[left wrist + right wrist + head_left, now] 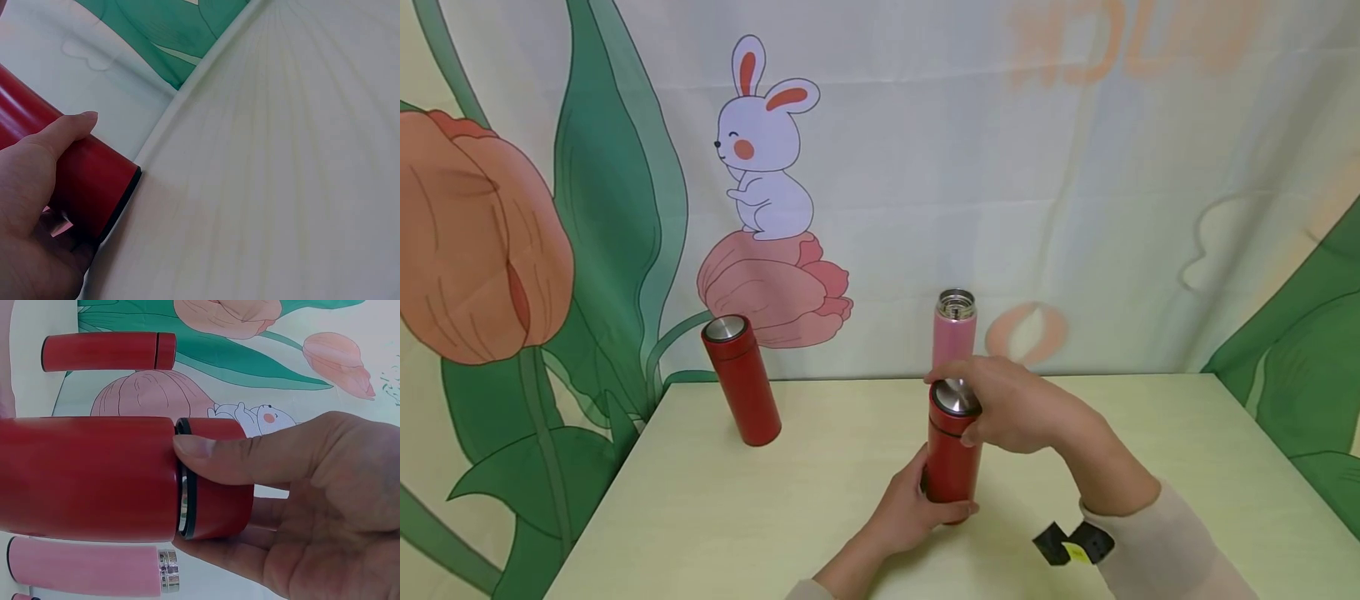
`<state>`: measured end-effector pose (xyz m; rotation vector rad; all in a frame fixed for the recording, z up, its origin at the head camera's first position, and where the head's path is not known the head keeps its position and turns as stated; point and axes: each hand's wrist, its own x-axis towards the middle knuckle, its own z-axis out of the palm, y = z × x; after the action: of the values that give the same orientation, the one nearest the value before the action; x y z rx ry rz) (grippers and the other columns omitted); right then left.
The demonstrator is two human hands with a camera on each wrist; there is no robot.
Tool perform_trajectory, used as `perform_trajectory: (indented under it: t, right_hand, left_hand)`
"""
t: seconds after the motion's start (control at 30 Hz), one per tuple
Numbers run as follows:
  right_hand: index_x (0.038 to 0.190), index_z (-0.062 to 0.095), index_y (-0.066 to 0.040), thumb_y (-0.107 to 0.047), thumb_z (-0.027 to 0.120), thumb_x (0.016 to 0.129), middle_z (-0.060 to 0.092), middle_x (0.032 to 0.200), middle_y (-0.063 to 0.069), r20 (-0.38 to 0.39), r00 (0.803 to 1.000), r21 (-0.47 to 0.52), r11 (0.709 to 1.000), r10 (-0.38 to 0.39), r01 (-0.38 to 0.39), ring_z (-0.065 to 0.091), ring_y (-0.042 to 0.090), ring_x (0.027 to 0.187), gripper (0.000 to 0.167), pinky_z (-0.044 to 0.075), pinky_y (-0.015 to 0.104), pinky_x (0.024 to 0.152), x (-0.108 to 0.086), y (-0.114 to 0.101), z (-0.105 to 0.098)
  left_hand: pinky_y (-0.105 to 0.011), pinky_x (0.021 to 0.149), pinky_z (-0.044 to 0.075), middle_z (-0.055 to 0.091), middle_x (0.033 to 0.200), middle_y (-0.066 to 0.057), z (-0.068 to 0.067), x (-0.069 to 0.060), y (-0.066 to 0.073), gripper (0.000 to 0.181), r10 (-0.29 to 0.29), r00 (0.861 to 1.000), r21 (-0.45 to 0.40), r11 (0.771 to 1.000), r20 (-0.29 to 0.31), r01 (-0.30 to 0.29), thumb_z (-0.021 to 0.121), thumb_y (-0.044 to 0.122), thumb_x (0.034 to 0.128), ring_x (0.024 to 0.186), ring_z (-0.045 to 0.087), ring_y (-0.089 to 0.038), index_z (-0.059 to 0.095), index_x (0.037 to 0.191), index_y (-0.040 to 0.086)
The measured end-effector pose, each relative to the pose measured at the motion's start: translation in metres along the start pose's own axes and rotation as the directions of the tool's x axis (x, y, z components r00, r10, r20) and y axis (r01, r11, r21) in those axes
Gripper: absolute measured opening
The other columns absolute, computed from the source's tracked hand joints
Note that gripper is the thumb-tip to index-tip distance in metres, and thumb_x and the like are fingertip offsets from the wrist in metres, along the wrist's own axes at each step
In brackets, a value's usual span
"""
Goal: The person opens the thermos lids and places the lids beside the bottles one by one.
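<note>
So the red bottle (953, 467) is front and centre over the table (647, 508), a plain straight-sided cylinder with a smooth satiny finish that catches a soft streak of light, plus a thin black ring round its base. Can't tell if that base is touching the tabletop or just above it. Its lid (957, 400) is a short red drum with a shiny silver metal top and a black lower rim. From the right wrist you can see a slim gap between lid and body, with a bit of bright metal showing in it.

Left hand (910, 507) is wrapped round the lower part of the body, thumb on one side and fingers curled round the other. Right hand (1018, 404) has the lid in a thumb-and-fingers grip, only as wide as the lid itself, and the thumb tip reaches right down to the seam.

Behind that there's a pink bottle (953, 340), slimmer and smooth, with a bare silver metal neck. A second red bottle (748, 392) is well off to the left, silver-topped lid on. Tabletop's pale cream with faint streaky grain, and the backdrop (910, 167) is soft, slightly creased cloth printed with tulips and a rabbit.
</note>
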<state>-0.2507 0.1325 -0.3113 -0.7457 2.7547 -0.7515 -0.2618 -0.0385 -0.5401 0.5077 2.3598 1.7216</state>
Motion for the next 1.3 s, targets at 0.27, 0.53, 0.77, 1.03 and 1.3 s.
perform_trajectory:
  t: [0.27,0.53,0.77,1.03,1.3]
  right_hand:
    - [0.139,0.060,-0.015,0.011,0.072,0.078,0.067,0.127,0.006,0.021,0.999,-0.007,0.999,-0.047,0.047,0.063,0.023,0.116,0.067,0.055,0.040,0.095,-0.001,0.005,-0.005]
    - [0.139,0.060,-0.018,0.013,0.070,0.077,0.066,0.128,0.004,0.021,0.998,0.003,0.998,-0.059,0.059,0.062,0.022,0.117,0.070,0.053,0.040,0.096,-0.002,0.006,-0.005]
    - [0.152,0.052,-0.017,0.012,0.071,0.079,0.064,0.138,0.005,0.027,0.998,0.034,0.997,-0.065,0.064,0.062,0.022,0.123,0.081,0.053,0.041,0.100,-0.003,0.010,-0.004]
    - [0.155,0.045,-0.011,0.009,0.074,0.080,0.056,0.150,0.008,0.022,0.997,0.076,0.994,-0.077,0.075,0.059,0.028,0.132,0.083,0.051,0.048,0.108,-0.001,0.014,-0.001]
    - [0.138,0.058,-0.015,-0.021,0.087,0.082,0.062,0.126,0.004,-0.081,0.995,-0.048,0.998,-0.052,0.048,0.059,0.023,0.118,0.063,0.055,0.041,0.095,-0.002,0.005,0.002]
  left_hand:
    - [-0.040,0.105,0.049,0.065,0.128,0.013,0.001,0.002,0.001,0.071,-0.002,1.000,0.001,1.000,0.000,0.002,0.086,0.040,0.0833,0.118,0.062,-0.011,0.046,0.142,0.043]
    - [-0.040,0.106,0.049,0.065,0.128,0.012,0.001,0.003,0.001,0.071,-0.001,1.000,0.003,1.000,-0.001,0.001,0.086,0.041,0.0833,0.118,0.062,-0.011,0.046,0.142,0.042]
    - [-0.041,0.106,0.049,0.065,0.128,0.012,0.000,0.001,0.001,0.071,-0.002,1.000,0.005,1.000,-0.001,0.002,0.086,0.040,0.0834,0.118,0.062,-0.012,0.046,0.142,0.042]
    - [-0.041,0.105,0.049,0.065,0.128,0.012,0.000,0.001,0.001,0.071,-0.011,1.000,-0.008,1.000,-0.001,0.011,0.087,0.039,0.0834,0.118,0.062,-0.012,0.046,0.142,0.045]
    - [-0.040,0.106,0.050,0.064,0.130,0.012,-0.001,0.001,0.001,0.072,-0.012,1.000,-0.021,1.000,0.011,0.012,0.085,0.039,0.0850,0.118,0.061,-0.013,0.044,0.144,0.047]
